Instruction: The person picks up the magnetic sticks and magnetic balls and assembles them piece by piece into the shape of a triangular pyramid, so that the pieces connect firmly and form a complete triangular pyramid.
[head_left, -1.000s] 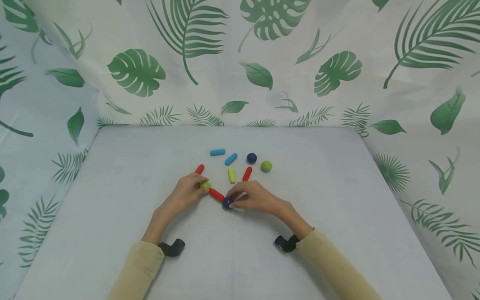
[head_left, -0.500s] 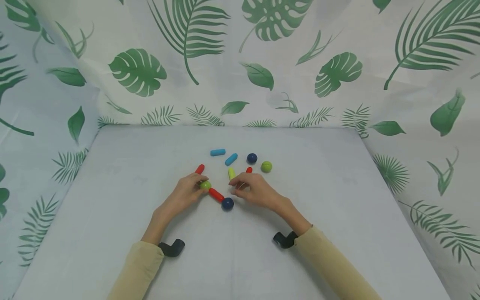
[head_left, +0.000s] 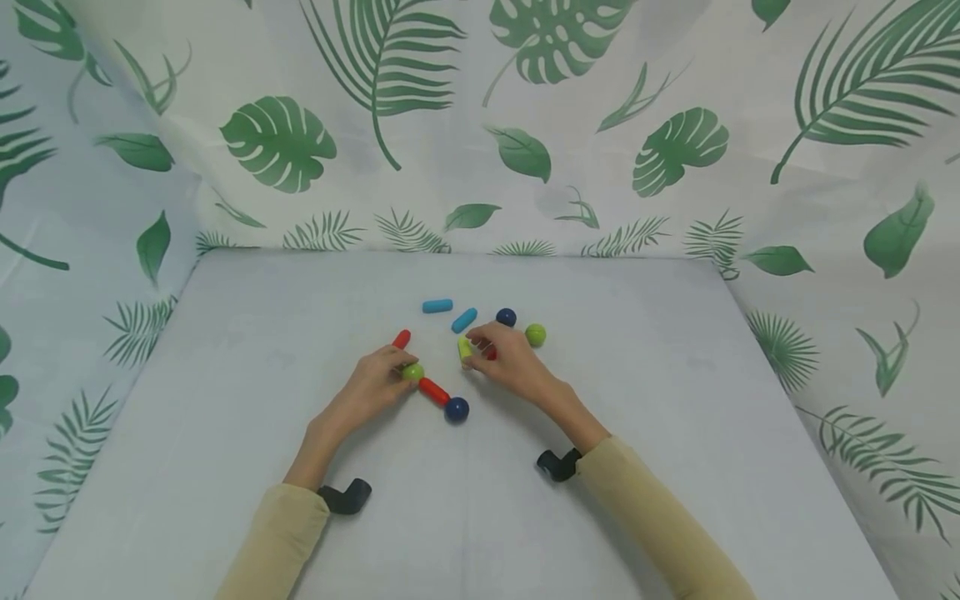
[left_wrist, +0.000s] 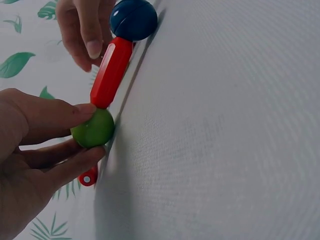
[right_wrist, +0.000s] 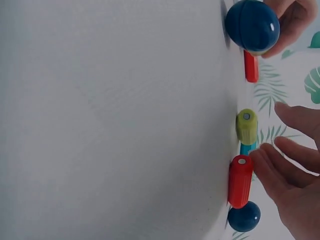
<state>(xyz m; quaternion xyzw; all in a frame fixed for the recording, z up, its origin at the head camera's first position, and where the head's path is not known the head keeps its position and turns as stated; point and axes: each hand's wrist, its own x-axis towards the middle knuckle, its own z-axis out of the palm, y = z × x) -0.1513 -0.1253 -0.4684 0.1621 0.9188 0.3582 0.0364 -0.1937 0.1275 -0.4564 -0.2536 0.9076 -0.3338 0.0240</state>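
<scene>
Right hand [head_left: 504, 357] now at red stick [right_wrist: 240, 181] (fingers open), left hand [head_left: 372, 385] pinching green ball [head_left: 412, 372]

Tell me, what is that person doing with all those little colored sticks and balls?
A person is working with small sticks and balls on a table. The left hand pinches a green ball that is joined to a red stick with a dark blue ball at its other end. The right hand reaches over a yellow-green stick and another red stick, fingers open.

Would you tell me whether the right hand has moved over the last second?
Yes. The right hand has moved away from the dark blue ball, toward the lime green rod.
</scene>
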